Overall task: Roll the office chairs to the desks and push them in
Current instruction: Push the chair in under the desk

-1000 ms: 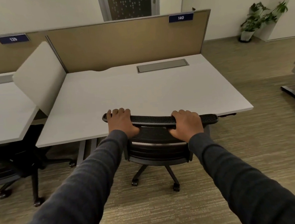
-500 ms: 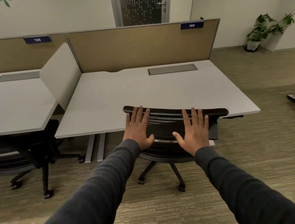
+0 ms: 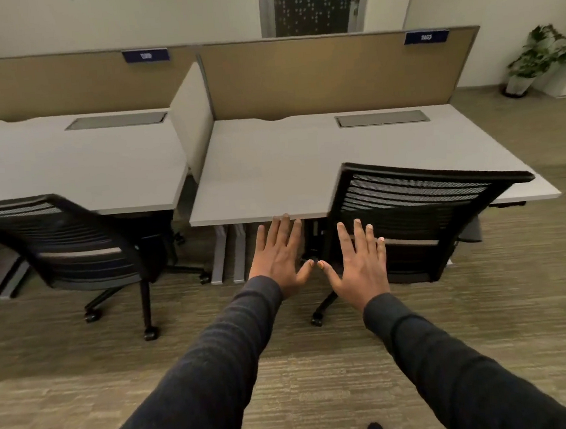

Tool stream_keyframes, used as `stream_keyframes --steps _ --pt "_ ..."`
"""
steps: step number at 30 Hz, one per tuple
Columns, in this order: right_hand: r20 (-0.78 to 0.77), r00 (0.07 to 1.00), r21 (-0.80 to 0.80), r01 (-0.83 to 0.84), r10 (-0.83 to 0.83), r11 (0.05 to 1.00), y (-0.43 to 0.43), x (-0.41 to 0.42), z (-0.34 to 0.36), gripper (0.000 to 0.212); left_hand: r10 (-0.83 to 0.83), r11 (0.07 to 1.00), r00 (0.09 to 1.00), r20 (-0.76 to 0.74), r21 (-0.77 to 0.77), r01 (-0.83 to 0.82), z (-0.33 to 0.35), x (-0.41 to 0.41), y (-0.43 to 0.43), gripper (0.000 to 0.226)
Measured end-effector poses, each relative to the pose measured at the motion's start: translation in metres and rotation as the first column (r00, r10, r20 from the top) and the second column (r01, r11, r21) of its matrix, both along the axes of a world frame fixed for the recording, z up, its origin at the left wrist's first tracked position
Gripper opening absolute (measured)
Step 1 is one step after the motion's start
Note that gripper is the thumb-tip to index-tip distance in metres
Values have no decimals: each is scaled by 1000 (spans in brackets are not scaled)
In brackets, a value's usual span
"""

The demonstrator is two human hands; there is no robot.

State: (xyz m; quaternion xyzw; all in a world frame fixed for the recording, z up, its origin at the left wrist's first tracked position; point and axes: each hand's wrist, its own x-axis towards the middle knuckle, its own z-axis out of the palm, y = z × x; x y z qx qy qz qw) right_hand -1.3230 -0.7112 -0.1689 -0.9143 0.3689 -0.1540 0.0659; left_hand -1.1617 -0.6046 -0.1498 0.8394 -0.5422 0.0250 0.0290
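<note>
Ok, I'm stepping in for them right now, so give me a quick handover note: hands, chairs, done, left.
Left hand: open, holding nothing.
Right hand: open, fingers spread, holding nothing.
Right office chair: pushed in at the right desk, backrest at the desk edge.
Left office chair: at the left desk, angled, seat seemingly not fully under.
Left to do: probably straighten the left chair and push it in.

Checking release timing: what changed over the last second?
Both hands let go of the right chair: a second ago they gripped its top rail, now the left hand and right hand are open, fingers spread, drawn back and off to its left. The view swung left, showing more of the left chair. The right chair stays at its desk.
</note>
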Motion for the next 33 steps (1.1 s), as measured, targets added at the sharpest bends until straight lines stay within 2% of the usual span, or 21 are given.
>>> stream_keyframes --steps 12,23,33 --pt "-45 991 52 -121 123 991 96 148 0 89 109 994 994 -3 9 -109 -3 121 118 88" --pt "-44 987 158 -149 157 976 176 338 -21 87 154 984 988 -9 91 -152 -14 312 216 85" --pt "-43 956 196 -277 290 941 261 495 -9 84 230 969 973 -25 94 -227 -3 447 313 84"
